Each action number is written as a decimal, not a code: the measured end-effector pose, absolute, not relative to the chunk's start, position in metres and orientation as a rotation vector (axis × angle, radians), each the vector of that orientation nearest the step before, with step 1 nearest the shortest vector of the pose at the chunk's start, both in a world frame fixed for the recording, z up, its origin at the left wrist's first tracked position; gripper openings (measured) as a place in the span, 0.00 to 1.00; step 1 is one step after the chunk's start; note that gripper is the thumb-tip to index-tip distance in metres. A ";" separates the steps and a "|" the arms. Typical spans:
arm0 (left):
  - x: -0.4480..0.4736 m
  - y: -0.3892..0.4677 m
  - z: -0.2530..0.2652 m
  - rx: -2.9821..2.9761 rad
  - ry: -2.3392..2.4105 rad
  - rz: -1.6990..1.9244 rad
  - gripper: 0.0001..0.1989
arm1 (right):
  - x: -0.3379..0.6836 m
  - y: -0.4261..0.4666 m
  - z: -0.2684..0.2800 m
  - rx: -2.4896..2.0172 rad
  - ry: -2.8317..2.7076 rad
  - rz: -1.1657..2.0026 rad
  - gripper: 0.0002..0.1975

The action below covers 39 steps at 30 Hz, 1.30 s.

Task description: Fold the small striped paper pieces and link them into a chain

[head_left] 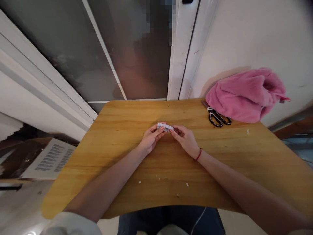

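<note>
Between my two hands, over the middle of the wooden table, is a small, flat white-and-grey strip that looks like folded paper. My left hand is closed on its left part, with the thumb on top and the fingers beneath. The fingertips of my right hand pinch its right end. A red string bracelet circles my right wrist. The strip's exact kind is too small to make out.
Black-handled scissors lie at the back right, partly under a pink plush cloth. Small white scraps dot the table's near part. Behind the table is a glazed door; a cardboard box stands lower left.
</note>
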<state>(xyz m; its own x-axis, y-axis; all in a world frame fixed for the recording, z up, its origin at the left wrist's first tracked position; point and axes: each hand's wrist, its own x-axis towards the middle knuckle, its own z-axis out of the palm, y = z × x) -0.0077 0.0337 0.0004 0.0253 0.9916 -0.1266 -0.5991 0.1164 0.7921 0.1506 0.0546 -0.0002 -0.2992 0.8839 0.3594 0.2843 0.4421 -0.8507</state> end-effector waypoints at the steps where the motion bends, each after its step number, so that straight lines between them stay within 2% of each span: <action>1: -0.008 0.034 0.000 0.634 0.792 1.367 0.10 | 0.150 0.055 0.000 -0.988 -1.820 0.873 0.15; 18: -0.006 0.033 0.002 0.626 0.784 1.355 0.10 | 0.152 0.055 -0.002 -0.873 -1.790 0.934 0.16; 23: -0.006 0.032 0.002 0.634 0.777 1.353 0.10 | 0.153 0.054 -0.001 -0.911 -1.777 0.898 0.11; 39: -0.012 0.040 -0.002 0.452 0.755 1.459 0.08 | 0.155 0.058 -0.005 -0.857 -1.613 0.933 0.10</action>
<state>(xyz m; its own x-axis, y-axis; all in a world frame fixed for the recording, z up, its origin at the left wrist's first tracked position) -0.0118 0.0397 -0.0019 -0.0529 0.9819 -0.1820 -0.7158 0.0898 0.6925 0.1549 0.0578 -0.0049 -0.2063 0.8841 0.4193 0.0770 0.4419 -0.8937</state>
